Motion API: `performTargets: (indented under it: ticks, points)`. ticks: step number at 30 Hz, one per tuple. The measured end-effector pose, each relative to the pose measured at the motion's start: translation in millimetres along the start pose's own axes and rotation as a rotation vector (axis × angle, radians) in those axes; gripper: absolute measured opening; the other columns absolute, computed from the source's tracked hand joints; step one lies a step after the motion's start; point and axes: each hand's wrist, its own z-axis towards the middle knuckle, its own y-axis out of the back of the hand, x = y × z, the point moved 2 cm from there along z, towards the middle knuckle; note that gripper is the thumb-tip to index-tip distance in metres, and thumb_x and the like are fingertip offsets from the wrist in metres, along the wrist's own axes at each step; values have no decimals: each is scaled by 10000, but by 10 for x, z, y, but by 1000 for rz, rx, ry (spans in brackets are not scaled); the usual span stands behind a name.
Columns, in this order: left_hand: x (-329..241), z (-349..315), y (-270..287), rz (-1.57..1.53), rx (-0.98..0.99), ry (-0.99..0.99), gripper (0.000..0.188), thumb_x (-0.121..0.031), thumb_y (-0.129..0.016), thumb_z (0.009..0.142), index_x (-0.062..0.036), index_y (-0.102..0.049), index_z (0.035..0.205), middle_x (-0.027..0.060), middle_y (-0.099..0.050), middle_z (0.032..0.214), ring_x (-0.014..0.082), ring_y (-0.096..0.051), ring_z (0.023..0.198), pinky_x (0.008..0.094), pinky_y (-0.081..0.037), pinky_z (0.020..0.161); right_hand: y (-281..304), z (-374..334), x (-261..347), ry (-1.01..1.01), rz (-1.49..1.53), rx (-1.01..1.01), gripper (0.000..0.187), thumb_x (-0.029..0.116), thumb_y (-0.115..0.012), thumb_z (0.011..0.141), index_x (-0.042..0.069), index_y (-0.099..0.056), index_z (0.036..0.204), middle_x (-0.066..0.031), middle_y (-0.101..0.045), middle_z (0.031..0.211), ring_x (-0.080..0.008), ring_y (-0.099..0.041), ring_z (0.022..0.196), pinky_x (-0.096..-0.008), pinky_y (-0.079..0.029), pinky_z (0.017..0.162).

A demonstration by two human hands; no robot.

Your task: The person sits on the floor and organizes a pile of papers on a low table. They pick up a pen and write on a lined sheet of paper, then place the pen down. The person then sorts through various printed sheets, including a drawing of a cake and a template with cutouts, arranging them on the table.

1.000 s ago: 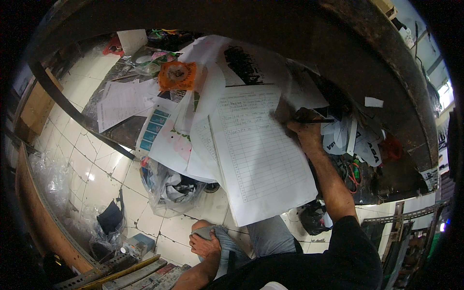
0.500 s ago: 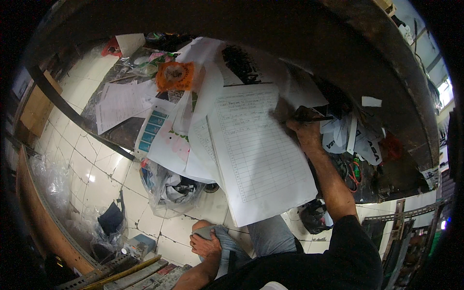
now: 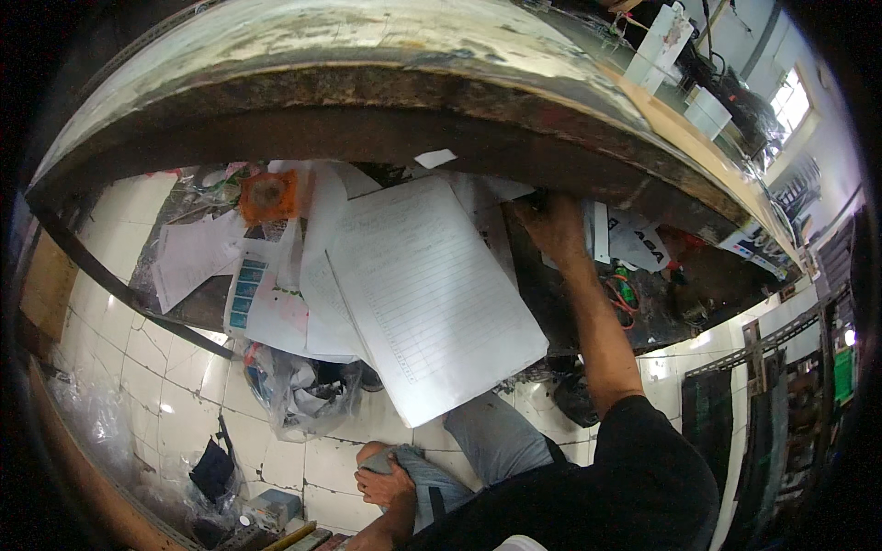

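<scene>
A thick stack of ruled paper sheets (image 3: 450, 303) with handwriting near its top lies tilted on the low shelf, its near end jutting out above my lap. My right hand (image 3: 551, 230) reaches in under the table edge, just right of the stack's far end. Shadow covers its fingers, so what they hold, if anything, is hidden. White printed plastic (image 3: 643, 241) and a pale strip (image 3: 602, 231) lie right beside that hand. Down on my bent knee (image 3: 404, 455) rests my left hand (image 3: 386, 482), fingers laid over the grey cloth, holding nothing.
A thick, worn tabletop edge (image 3: 395, 106) overhangs the shelf. Left of the stack lie loose papers (image 3: 197, 253) and an orange plastic piece (image 3: 269, 196). Beneath hangs a clear bag of scraps (image 3: 303, 395). Orange cord (image 3: 623, 303) lies on the shelf's right part.
The view has shifted, showing more of the tabletop. My right hand has gone from beside the written sheets, holding a dark pen-like thing, deeper under the edge. My left hand stays on the knee.
</scene>
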Motion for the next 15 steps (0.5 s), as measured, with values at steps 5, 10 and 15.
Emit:
performTargets:
  ticks: [5, 10, 15]
  points:
    - [-12, -19, 92, -15, 6, 1, 660, -572, -646, 790, -21, -486, 1116, 114, -497, 1106, 316, -509, 1092, 489, -437, 860, 120, 124, -761, -128, -319, 172, 671, 432, -641, 811, 112, -456, 1372, -193, -402, 1440, -414, -345, 1330, -524, -241, 1116]
    - [38, -13, 50, -22, 45, -8, 678, -584, -642, 789, -28, -471, 1137, 112, -497, 1108, 314, -509, 1101, 494, -442, 869, 333, 157, -1126, 174, -602, -261, 646, 539, -640, 787, 127, -549, 1275, -208, -581, 1228, -396, -525, 1166, -482, -411, 993]
    - [81, -6, 54, -47, 73, 7, 686, -586, -634, 794, -31, -456, 1155, 115, -493, 1116, 325, -506, 1107, 506, -439, 879, 536, -21, -1215, 134, -501, -110, 695, 504, -680, 749, 33, -565, 1246, -265, -551, 1249, -393, -516, 1183, -474, -401, 1007]
